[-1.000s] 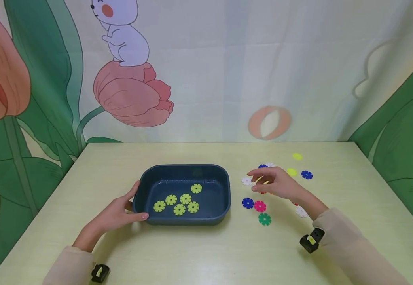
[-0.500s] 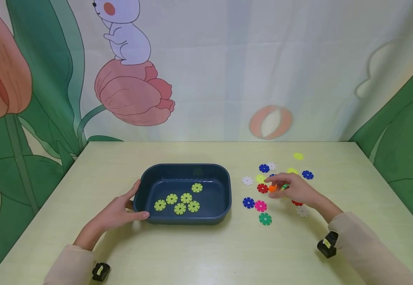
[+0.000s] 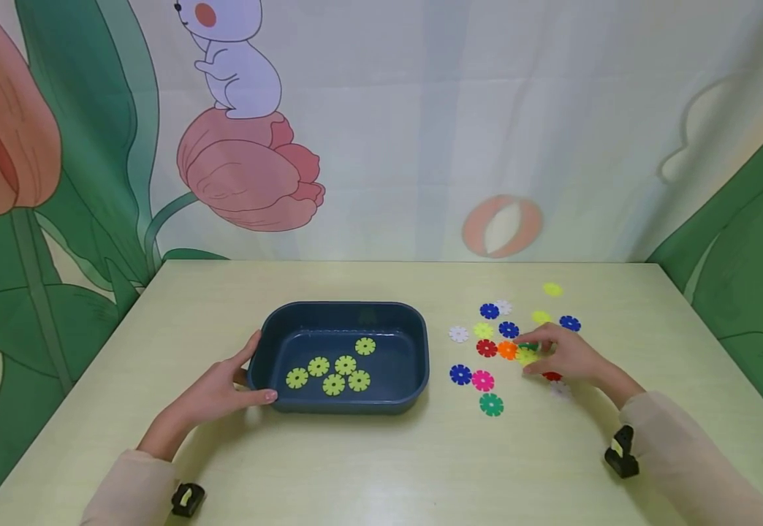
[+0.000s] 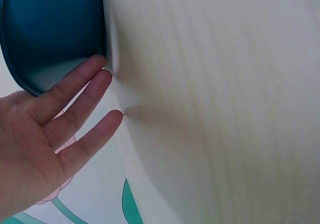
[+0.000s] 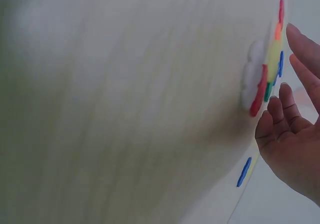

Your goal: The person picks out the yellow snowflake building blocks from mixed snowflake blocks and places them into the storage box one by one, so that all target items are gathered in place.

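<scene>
My left hand (image 3: 213,393) rests against the left end of the dark blue tray (image 3: 338,408), thumb at its front corner and index finger along its side. In the left wrist view the other fingers (image 4: 75,101) stretch out fairly straight beside the tray. Several yellow-green notched discs (image 3: 333,384) lie inside it. Over the pieces at right, my right hand (image 3: 568,356) has thumb and index finger apart, around a yellow notched disc (image 3: 525,356). A red disc (image 3: 551,376) and a white disc (image 3: 560,390) lie partly hidden under this hand.
Loose discs spread right of the tray: white (image 3: 458,334), orange (image 3: 508,351), pink (image 3: 483,380), green (image 3: 491,405), blue (image 3: 570,323) and others. A printed curtain (image 3: 381,146) hangs behind the table's (image 3: 355,475) back edge.
My right hand has moved right and lower, from near the white disc to the yellow one, uncovering red, orange and blue discs. The left hand and tray stay put.
</scene>
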`<state>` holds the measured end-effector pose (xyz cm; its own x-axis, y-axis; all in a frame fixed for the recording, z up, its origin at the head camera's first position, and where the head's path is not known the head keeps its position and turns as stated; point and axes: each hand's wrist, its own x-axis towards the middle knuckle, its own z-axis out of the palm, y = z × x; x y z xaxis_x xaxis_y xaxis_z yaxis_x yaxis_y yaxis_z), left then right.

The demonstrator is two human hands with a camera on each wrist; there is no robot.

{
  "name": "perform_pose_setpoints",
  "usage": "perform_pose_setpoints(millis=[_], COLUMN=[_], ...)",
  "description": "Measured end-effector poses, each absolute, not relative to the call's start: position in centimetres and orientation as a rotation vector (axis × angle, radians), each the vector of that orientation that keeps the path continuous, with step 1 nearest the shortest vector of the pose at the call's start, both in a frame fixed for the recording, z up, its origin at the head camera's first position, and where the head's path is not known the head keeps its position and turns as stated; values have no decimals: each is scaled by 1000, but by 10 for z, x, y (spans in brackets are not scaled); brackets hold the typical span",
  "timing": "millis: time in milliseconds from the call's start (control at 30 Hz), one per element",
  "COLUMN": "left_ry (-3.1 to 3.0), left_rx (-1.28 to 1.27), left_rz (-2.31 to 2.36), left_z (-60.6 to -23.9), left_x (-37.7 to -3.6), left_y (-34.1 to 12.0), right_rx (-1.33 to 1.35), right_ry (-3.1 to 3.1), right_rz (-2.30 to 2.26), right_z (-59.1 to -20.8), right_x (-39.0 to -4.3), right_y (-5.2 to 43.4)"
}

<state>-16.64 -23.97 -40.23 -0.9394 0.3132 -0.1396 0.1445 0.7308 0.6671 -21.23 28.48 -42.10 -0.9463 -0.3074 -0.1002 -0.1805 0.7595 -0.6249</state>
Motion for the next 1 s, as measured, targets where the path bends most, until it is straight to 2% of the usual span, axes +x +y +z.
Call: perform_pose_setpoints(millis=[567, 1000], left_ry=[2686, 2681], left_rx=[371, 399], left_rz=[1008, 1031], left_z=[-398, -399], left_x=[-165, -165], left_y=[-239, -240], right_rx=[-361, -391], right_ry=[2765, 2787], right_rz=[-949, -1011], right_z=[-434, -416], right_x=[-219, -208], right_y=[291, 277])
